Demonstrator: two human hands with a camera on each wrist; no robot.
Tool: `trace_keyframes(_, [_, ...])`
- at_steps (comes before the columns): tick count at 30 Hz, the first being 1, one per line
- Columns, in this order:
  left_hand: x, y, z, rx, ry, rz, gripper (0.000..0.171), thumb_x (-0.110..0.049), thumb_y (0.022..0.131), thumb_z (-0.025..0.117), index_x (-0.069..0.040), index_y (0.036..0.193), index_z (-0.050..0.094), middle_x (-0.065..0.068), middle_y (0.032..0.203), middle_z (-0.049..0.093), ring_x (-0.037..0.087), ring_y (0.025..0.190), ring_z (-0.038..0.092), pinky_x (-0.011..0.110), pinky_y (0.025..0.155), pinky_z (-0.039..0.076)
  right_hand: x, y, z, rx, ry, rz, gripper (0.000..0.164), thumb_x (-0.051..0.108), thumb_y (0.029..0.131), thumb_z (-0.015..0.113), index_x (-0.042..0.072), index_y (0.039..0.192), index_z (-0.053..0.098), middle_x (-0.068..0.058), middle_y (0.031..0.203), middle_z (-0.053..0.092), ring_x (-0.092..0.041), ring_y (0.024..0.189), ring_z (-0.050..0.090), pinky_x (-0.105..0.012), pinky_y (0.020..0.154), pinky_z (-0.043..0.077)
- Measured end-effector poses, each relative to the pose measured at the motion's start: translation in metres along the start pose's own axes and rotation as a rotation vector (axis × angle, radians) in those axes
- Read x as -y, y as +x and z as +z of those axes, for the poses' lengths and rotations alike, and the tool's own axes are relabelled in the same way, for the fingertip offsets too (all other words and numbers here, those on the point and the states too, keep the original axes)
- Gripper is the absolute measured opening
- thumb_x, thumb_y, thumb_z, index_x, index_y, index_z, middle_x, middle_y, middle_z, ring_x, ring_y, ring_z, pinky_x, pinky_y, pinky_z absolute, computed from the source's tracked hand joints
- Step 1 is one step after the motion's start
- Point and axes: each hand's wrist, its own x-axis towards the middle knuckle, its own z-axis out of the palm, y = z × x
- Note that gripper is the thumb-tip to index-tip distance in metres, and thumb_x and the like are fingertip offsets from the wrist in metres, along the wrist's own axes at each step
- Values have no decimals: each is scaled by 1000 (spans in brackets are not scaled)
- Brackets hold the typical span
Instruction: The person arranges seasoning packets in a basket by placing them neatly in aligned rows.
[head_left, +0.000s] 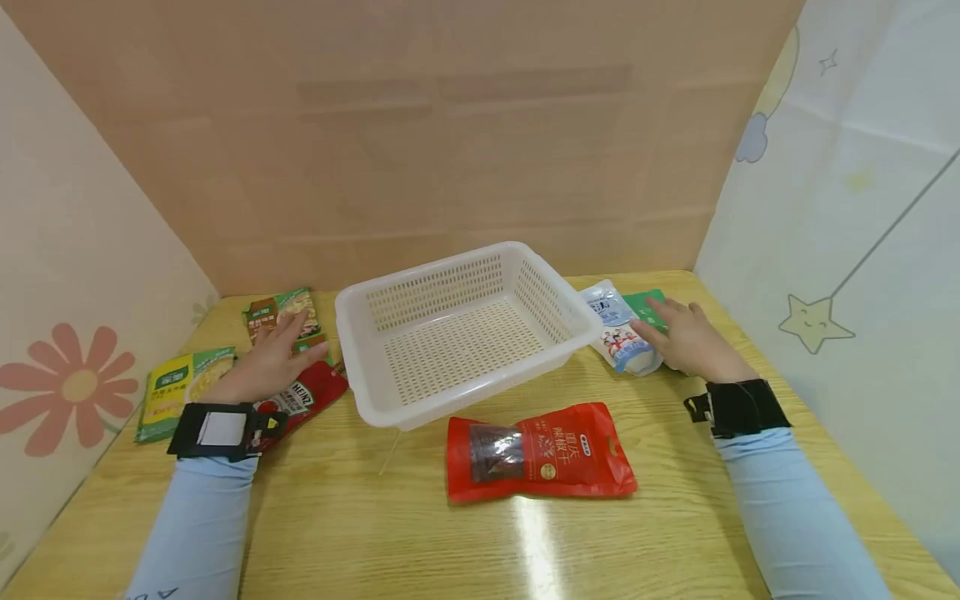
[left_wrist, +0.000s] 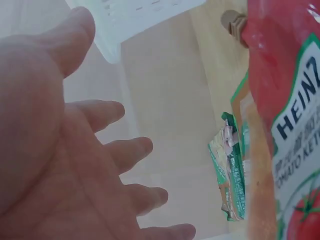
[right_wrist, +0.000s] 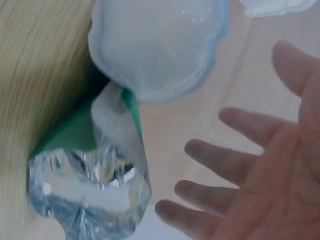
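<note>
My left hand [head_left: 258, 367], fingers spread, hovers over several packets at the left. Under and beside it lie a red Heinz tomato ketchup pouch [head_left: 302, 398], a yellow-green packet [head_left: 174, 390] and small brown-green packets [head_left: 261, 312]. In the left wrist view the palm faces the ketchup pouch [left_wrist: 295, 95] with a gap between them. My right hand [head_left: 696, 343] is spread above a green bag [head_left: 641, 303], partly hidden by it, and beside a white-blue pouch [head_left: 617, 332]. The right wrist view shows that bag's silvery end [right_wrist: 90, 185] apart from the fingers. Neither hand holds anything.
A white perforated plastic basket [head_left: 491, 386] stands between the hands, tilted in angle. A red pouch of dried chili [head_left: 551, 454] lies in front of it. A brown board [head_left: 465, 183] rises behind the wooden table [head_left: 360, 533], with patterned walls at both sides.
</note>
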Motion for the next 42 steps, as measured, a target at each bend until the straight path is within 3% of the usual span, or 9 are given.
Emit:
trace_keyframes(3, [0,2,-2,-16,-19,5,86,-53,103,42,2,157,2,36,157,-2,61,139,-4,81,101,5,1,2,3,-44,50,26,78,48,104,43,-8,153,20,-38,122,54,-52,110,55,-60,97,42])
trace_keyframes(7, [-4,5,-6,-82,-61,54,81,-44,104,45,5,156,6,33,158,7,56,142,6,74,106,14,3,8,11,-64,117,83,75,43,103,49,-9,152,24,-36,115,59,-41,83,60,-49,76,49])
trace_keyframes(10, [-13,8,-8,-119,-85,90,78,-41,105,44,6,155,8,31,159,13,52,142,16,69,108,22,4,16,18,-44,133,110,75,41,102,52,-13,148,28,-39,137,44,-49,111,54,-59,91,46])
trace_keyframes(14, [-27,12,-9,-131,-81,76,79,-49,104,41,4,156,12,30,157,20,51,141,22,67,107,26,8,26,25,2,72,146,77,44,99,56,-17,141,38,-40,135,46,-55,121,46,-66,98,40])
trace_keyframes(18, [-35,11,-10,-130,-65,37,80,-53,103,39,4,155,16,31,155,24,51,140,25,66,108,26,14,34,28,71,-37,146,63,55,94,59,-7,86,67,-22,79,61,-36,75,60,-44,68,53])
trace_keyframes(22, [-37,8,-10,-133,-77,31,80,-53,103,39,3,155,17,30,155,24,51,140,25,67,107,27,20,33,30,150,-50,179,65,67,89,56,12,55,50,1,55,39,-19,52,46,-29,50,37])
trace_keyframes(31, [-52,7,-8,-196,-111,31,71,-51,103,43,1,150,32,30,142,45,49,127,44,64,99,40,16,24,45,163,215,294,82,70,82,64,-8,105,61,-12,79,55,-24,62,60,-33,51,55])
trace_keyframes(37, [-67,2,-14,-274,-125,75,65,-47,103,46,-1,148,38,27,137,50,47,121,49,62,95,43,19,24,37,102,355,275,52,42,87,72,-7,100,57,-13,81,52,-20,59,57,-39,53,58])
trace_keyframes(42, [-82,0,-18,-306,-150,128,63,-46,103,49,-1,146,42,23,133,55,41,119,52,59,97,44,16,16,14,54,368,250,57,37,90,71,-11,115,54,-23,95,64,-23,68,64,-40,59,59])
